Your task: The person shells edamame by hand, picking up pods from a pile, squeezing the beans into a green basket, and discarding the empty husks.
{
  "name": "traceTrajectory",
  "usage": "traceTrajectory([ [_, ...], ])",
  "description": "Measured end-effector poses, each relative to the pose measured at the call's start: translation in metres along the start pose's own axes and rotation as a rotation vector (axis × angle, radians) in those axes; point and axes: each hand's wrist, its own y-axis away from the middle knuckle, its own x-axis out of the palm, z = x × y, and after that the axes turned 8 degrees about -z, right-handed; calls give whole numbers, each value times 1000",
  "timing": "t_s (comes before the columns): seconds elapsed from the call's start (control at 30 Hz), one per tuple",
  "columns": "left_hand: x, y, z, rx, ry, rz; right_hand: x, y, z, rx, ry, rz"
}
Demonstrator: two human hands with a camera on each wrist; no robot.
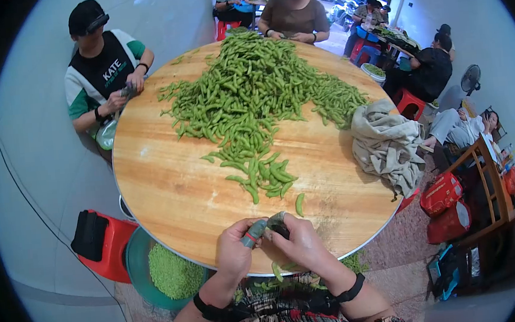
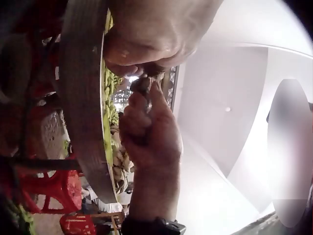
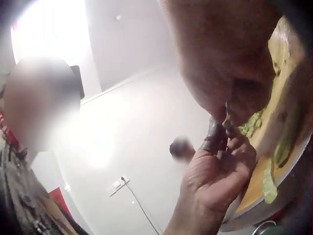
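At the near edge of the round table, my left hand [image 1: 235, 247] and right hand [image 1: 300, 240] meet at their fingertips, fingers curled inward. Grey covers sit on the left thumb [image 3: 210, 139] and on right-hand digits. Between the fingertips, a thin greenish sliver of a soybean pod [image 3: 227, 120] shows in the right wrist view; the fingers hide most of it. Just beyond the hands lies a single green pod [image 1: 299, 205], with a large heap of soybean pods [image 1: 251, 77] farther back. More pods [image 1: 276, 271] lie at the table edge below my hands.
The wooden table [image 1: 167, 168] carries a crumpled grey cloth [image 1: 386, 142] at its right. Below its left edge stands a green basin [image 1: 136, 276] of shelled beans beside a red stool [image 1: 110, 245]. People sit at the left and far sides.
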Motion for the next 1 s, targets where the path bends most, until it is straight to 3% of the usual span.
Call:
traceTrajectory([
  [0.03,3,-3,3,16,-32,-21,-1,1,-5,-8,-2,-12],
  [0.1,10,-8,2,39,-38,-6,-4,-1,-12,100,-124,59],
  [0.13,14,-8,0,59,-64,-1,-10,-2,-4,248,-243,168],
  [0.17,18,-9,-1,78,-91,2,-12,-2,-7,241,-248,167],
  [0.23,20,-14,-1,63,-84,8,-15,0,-13,560,-731,325],
  [0.33,20,-18,0,24,-185,1,-24,-1,-6,641,-979,355],
  [0.63,14,-26,13,136,-448,-8,-11,-3,-32,599,-1022,383],
  [0.7,18,-22,10,118,-216,15,-11,-4,-22,619,-978,355],
  [0.97,13,-20,-7,-54,-10,121,-9,-7,-17,691,-1046,379],
  [1.0,17,-19,-9,-66,9,117,-10,-7,-19,629,-925,351],
])
